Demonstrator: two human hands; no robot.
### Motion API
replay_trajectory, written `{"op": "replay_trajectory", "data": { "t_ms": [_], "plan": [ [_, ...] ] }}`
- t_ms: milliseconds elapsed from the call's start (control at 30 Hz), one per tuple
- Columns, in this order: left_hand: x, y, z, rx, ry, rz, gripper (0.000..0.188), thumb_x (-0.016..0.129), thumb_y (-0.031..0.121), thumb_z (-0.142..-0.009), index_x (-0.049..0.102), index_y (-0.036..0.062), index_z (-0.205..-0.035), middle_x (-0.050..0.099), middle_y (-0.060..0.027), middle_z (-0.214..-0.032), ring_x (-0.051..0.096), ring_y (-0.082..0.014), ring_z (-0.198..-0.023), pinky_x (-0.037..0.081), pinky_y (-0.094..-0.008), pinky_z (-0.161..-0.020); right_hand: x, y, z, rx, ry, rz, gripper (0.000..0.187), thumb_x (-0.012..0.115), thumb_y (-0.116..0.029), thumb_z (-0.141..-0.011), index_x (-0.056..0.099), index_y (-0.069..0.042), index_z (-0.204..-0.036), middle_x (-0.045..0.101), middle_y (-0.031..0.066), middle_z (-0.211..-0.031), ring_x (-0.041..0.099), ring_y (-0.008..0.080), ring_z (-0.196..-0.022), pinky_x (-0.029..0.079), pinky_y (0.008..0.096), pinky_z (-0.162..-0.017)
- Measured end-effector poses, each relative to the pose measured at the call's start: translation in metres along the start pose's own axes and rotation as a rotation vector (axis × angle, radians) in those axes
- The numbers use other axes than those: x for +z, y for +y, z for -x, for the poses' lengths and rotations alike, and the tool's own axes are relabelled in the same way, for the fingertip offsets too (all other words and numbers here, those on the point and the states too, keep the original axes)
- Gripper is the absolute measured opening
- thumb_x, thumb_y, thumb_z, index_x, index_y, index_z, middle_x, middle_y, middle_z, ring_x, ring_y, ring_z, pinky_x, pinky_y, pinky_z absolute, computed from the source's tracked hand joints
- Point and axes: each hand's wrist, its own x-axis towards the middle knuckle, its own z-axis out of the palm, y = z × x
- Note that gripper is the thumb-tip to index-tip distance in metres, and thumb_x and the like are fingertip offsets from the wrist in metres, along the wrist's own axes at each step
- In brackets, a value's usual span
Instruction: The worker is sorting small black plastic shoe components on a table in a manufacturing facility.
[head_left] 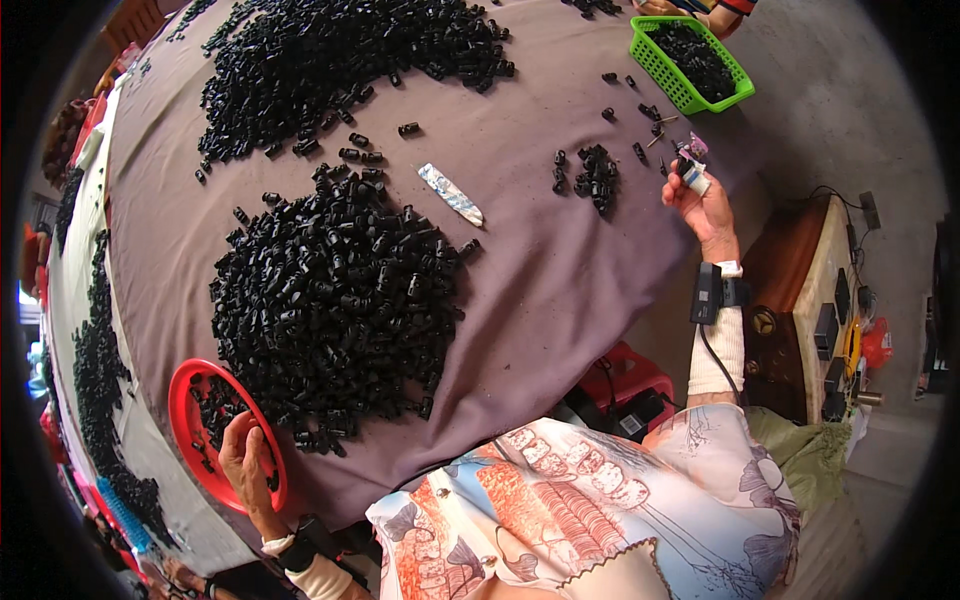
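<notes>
My left hand (243, 460) reaches over the rim of a red plastic basin (178, 440) at the lower left. Its fingers are bent together at the small black parts (215, 405) inside, and their tips are partly hidden. Beyond the table's right side I hold up my right hand (706, 208), closed on a small black piece (684, 164). White and blue wrapping and something pink-purple show at its fingertips; I cannot make out what the pink-purple thing is. Nearest to it on the cloth are thin metal pins (657, 132) and several loose black pieces (640, 152).
A large heap of black plastic fittings (335, 300) covers the middle left, with another heap (340, 70) behind. A small cluster (597, 178) and a blue-white strip (450, 194) lie on the brownish cloth. Another person's hand (722, 20) is by a green basket (742, 92).
</notes>
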Motion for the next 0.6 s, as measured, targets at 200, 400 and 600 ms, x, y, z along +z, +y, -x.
{"op": "replay_trajectory", "data": {
  "t_ms": [200, 400, 600],
  "plan": [
    [0.002, 0.005, 0.002, -0.033, 0.002, -0.006, 0.023, 0.06, 0.01, -0.087, 0.06, 0.0031, -0.109, 0.06, 0.0008, -0.087, 0.052, -0.0051, -0.073, 0.041, -0.0176, -0.061, -0.011, 0.005, 0.002, -0.029, 0.171, 0.34, 0.021, 0.048, -0.015, -0.086, 0.059, 0.0, -0.096, 0.063, 0.0121, -0.078, 0.061, 0.0256, -0.068, 0.048, 0.0364, -0.064],
    [0.004, 0.004, 0.002, 0.007, 0.016, -0.026, 0.023, 0.06, 0.012, -0.087, 0.06, 0.0025, -0.108, 0.06, 0.0008, -0.086, 0.052, -0.0046, -0.071, 0.04, -0.0171, -0.059, -0.008, 0.005, 0.002, -0.388, 0.458, 1.679, 0.021, 0.057, -0.015, -0.08, 0.06, 0.002, -0.093, 0.062, 0.0209, -0.085, 0.06, 0.0342, -0.076, 0.045, 0.0395, -0.071],
    [-0.004, -0.01, -0.002, -0.07, -0.015, 0.014, 0.025, 0.06, 0.014, -0.088, 0.06, 0.0012, -0.109, 0.06, -0.0002, -0.089, 0.053, -0.0062, -0.074, 0.042, -0.0185, -0.063, -0.022, 0.0, 0.012, -0.242, 0.416, 0.951, 0.021, 0.053, -0.002, -0.081, 0.062, 0.0, -0.1, 0.064, 0.0023, -0.083, 0.059, 0.0138, -0.076, 0.046, 0.0235, -0.071]
  ]
}}
